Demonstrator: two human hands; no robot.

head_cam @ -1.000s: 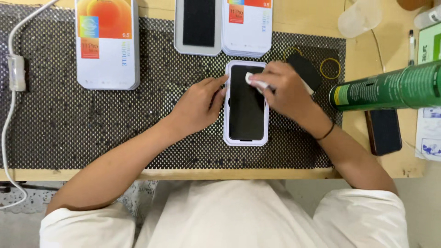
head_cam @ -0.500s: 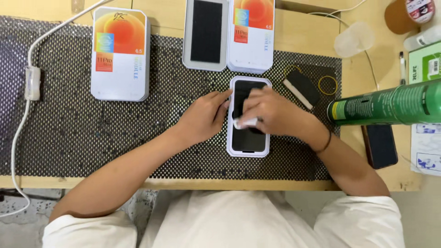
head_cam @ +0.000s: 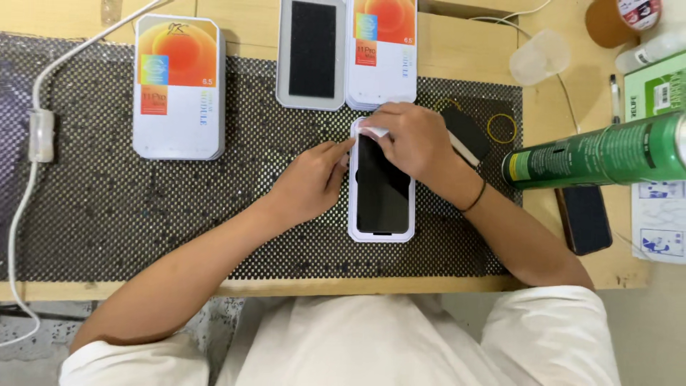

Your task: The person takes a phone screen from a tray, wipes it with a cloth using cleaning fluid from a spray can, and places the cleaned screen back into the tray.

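Observation:
A black phone screen in a white frame (head_cam: 382, 204) lies flat on the dotted black mat (head_cam: 143, 214). My left hand (head_cam: 311, 179) rests against the frame's left edge, fingers curled on it. My right hand (head_cam: 414, 139) covers the screen's top end and pinches a small white wipe (head_cam: 374, 130) against the glass near the top left corner. A black band circles my right wrist.
Two orange-and-white boxes (head_cam: 179, 86) (head_cam: 381, 50) and a grey tray with a black panel (head_cam: 311, 51) lie at the mat's far edge. A green can (head_cam: 600, 154) lies at right over a dark phone (head_cam: 584, 218). A white cable (head_cam: 39, 136) runs down the left.
My right hand slid the white wipe from the middle of the screen up to its top end. My left hand stayed on the frame's left side.

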